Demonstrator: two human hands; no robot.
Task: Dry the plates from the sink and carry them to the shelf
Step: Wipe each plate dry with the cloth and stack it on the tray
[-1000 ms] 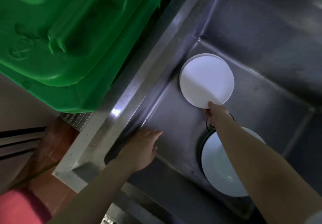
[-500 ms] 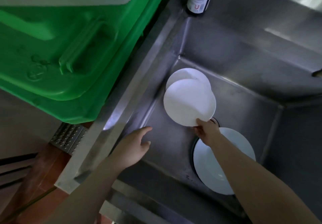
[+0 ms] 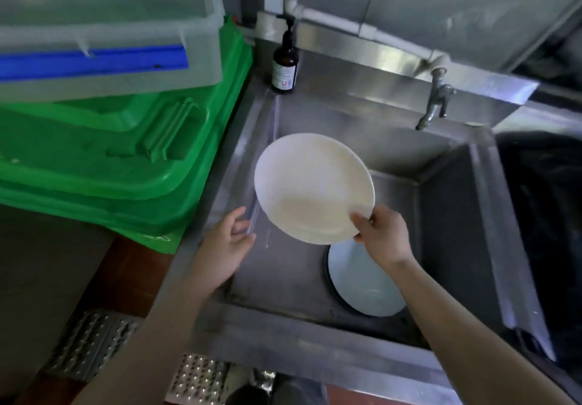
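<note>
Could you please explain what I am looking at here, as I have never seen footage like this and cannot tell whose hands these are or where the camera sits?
There is no machine here: a person wears one wide-angle camera on the head, looking forward and down, so the two bare arms are the wearer's own. They stand at a steel sink with a tap at the back and a brown pump bottle on its corner. The right hand pinches the rim of a white plate, held tilted above the basin. The left hand is open, holding nothing, near the sink's left wall. Another plate lies in the basin under the right forearm. To the left are stacked green crates with a clear bin on top. No drying cloth is visible.
</note>
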